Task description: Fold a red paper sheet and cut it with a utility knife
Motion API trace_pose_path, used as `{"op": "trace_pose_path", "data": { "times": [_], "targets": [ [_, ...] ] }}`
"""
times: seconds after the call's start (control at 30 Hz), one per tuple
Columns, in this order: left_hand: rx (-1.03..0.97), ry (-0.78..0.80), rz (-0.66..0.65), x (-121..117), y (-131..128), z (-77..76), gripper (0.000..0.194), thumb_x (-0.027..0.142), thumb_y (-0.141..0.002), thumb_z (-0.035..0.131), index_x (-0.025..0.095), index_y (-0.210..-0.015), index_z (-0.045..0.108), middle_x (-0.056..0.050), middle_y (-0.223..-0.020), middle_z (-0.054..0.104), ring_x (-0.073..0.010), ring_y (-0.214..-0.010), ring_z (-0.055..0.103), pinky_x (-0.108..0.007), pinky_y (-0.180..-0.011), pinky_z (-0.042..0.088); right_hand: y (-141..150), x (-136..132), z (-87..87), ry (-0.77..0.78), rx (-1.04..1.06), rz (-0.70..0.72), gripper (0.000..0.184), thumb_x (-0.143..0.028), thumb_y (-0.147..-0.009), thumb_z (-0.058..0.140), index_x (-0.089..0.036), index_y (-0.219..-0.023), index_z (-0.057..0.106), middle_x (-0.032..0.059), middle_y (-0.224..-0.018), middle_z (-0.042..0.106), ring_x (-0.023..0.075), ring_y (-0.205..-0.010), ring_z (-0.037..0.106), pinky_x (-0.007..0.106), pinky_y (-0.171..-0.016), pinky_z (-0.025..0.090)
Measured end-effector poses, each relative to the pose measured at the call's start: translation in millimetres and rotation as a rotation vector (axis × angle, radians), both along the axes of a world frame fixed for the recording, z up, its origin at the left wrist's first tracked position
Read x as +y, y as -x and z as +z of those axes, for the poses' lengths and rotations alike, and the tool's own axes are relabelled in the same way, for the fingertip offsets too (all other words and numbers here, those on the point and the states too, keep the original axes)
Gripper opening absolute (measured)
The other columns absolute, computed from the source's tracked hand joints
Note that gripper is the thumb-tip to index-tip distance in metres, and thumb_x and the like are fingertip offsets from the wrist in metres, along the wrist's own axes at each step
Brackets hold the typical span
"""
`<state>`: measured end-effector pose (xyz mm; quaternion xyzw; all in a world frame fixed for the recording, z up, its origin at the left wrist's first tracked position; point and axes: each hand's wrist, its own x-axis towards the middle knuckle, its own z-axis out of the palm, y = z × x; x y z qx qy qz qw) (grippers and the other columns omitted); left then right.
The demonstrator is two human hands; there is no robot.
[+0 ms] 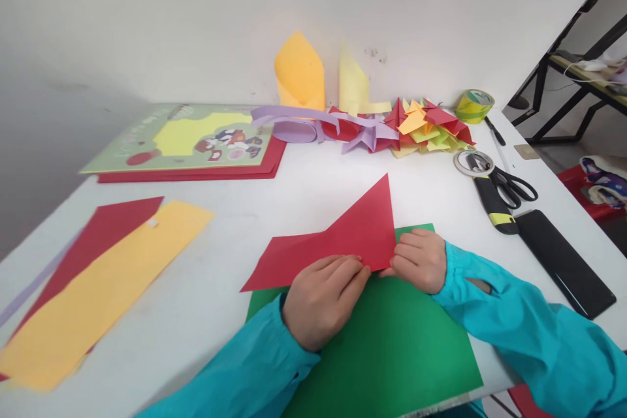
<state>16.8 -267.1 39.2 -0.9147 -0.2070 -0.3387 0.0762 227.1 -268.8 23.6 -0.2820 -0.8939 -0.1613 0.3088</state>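
Observation:
A folded sheet of red paper [337, 235] is between my hands, over a green sheet [386, 339] on the white table. My left hand [326, 300] has its fingers bent together on the lower edge of the red paper. At the paper's lower right corner, my right hand [416, 260] is closed with thumb and fingers pinching the edge. One pointed part of the red paper rises toward the back, and a narrower strip extends left past the green sheet. The fingertips partly hide the fold.
Yellow strips [112, 294] and dark red paper [88, 248] lie left. Behind are a printed pad [147, 144], rolled yellow paper [300, 75] and folded paper shapes [426, 124]. Tape [474, 106], scissors [514, 188], a yellow-black cutter [494, 206] and a black phone-like slab [565, 264] lie right.

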Motion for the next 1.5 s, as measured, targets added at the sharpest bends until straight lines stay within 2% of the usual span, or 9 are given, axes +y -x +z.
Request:
{"op": "trace_pose_path", "data": {
  "times": [0.17, 0.33, 0.43, 0.67, 0.87, 1.03, 1.2, 1.5],
  "targets": [
    [-0.040, 0.027, -0.004, 1.9, 5.1, -3.0, 0.016, 0.008, -0.089, 0.045, 0.014, -0.089, 0.060, -0.006, -0.077, 0.067, -0.0161, -0.076, 0.066, -0.028, -0.067, 0.056, -10.2, 3.8, 0.6, 0.011, 0.045, 0.021, 0.041, -0.044, -0.085, 0.058, -0.018, -0.055, 0.048, -0.0026, -0.051, 0.046, 0.0118, -0.055, 0.039, 0.029, -0.053, 0.022],
    [-0.082, 0.019, 0.029, 3.8, 7.1, -4.8, 0.012, 0.008, -0.087, 0.049, 0.014, -0.089, 0.059, -0.006, -0.077, 0.067, -0.0146, -0.070, 0.065, -0.026, -0.062, 0.055, -11.6, 5.1, 3.2, 0.099, 0.120, 0.037, 0.032, -0.044, -0.085, 0.059, -0.015, -0.073, 0.059, 0.0021, -0.065, 0.060, 0.0131, -0.063, 0.050, 0.028, -0.055, 0.031],
    [-0.079, 0.030, 0.033, 4.2, 6.8, -5.4, 0.013, 0.008, -0.088, 0.048, 0.014, -0.090, 0.060, -0.005, -0.078, 0.068, -0.0142, -0.070, 0.065, -0.026, -0.062, 0.055, -8.2, 3.2, 3.0, 0.123, 0.126, 0.046, 0.027, -0.041, -0.086, 0.058, -0.015, -0.077, 0.060, 0.0025, -0.069, 0.062, 0.0132, -0.066, 0.051, 0.028, -0.056, 0.034],
    [-0.076, 0.051, 0.019, 1.4, 2.6, -6.4, 0.014, 0.006, -0.087, 0.048, 0.014, -0.090, 0.060, -0.005, -0.078, 0.068, -0.0148, -0.075, 0.066, -0.027, -0.065, 0.055, -1.0, -2.6, -0.6, 0.114, 0.056, -0.002, 0.028, -0.033, -0.090, 0.054, -0.017, -0.068, 0.056, 0.0002, -0.063, 0.055, 0.0129, -0.064, 0.046, 0.029, -0.056, 0.028],
    [-0.066, 0.055, -0.046, -3.5, -4.0, -1.6, 0.015, 0.010, -0.091, 0.046, 0.014, -0.086, 0.060, -0.005, -0.076, 0.067, -0.0157, -0.075, 0.066, -0.028, -0.067, 0.056, 5.9, -8.9, 0.8, 0.095, -0.023, 0.067, 0.029, -0.031, -0.091, 0.053, -0.017, -0.066, 0.054, -0.0013, -0.061, 0.050, 0.0128, -0.061, 0.042, 0.031, -0.055, 0.020],
    [-0.081, 0.031, -0.061, -4.6, -4.7, -2.3, 0.017, 0.009, -0.090, 0.044, 0.011, -0.085, 0.060, -0.007, -0.074, 0.067, -0.0177, -0.076, 0.066, -0.030, -0.067, 0.056, 10.2, -12.1, 3.2, 0.099, -0.003, 0.084, 0.023, -0.024, -0.091, 0.053, -0.017, -0.069, 0.055, 0.0002, -0.065, 0.054, 0.0134, -0.064, 0.044, 0.032, -0.055, 0.021],
    [-0.051, 0.010, -0.083, -4.2, -4.0, -2.9, 0.022, 0.007, -0.090, 0.040, 0.012, -0.085, 0.060, -0.008, -0.076, 0.067, -0.0171, -0.077, 0.066, -0.030, -0.069, 0.057, 12.2, -14.6, 8.3, 0.079, -0.072, 0.101, 0.016, -0.015, -0.089, 0.052, -0.016, -0.074, 0.057, -0.0002, -0.066, 0.054, 0.0128, -0.064, 0.044, 0.031, -0.055, 0.021],
    [-0.018, -0.017, -0.072, -4.9, -3.9, -5.5, 0.019, 0.007, -0.088, 0.044, 0.012, -0.084, 0.061, -0.008, -0.076, 0.067, -0.0183, -0.079, 0.066, -0.032, -0.071, 0.057, 16.0, -16.7, 8.0, 0.034, -0.048, 0.075, 0.021, -0.014, -0.089, 0.049, -0.016, -0.069, 0.055, -0.0001, -0.061, 0.050, 0.0130, -0.060, 0.040, 0.033, -0.054, 0.016]
  ]
}}
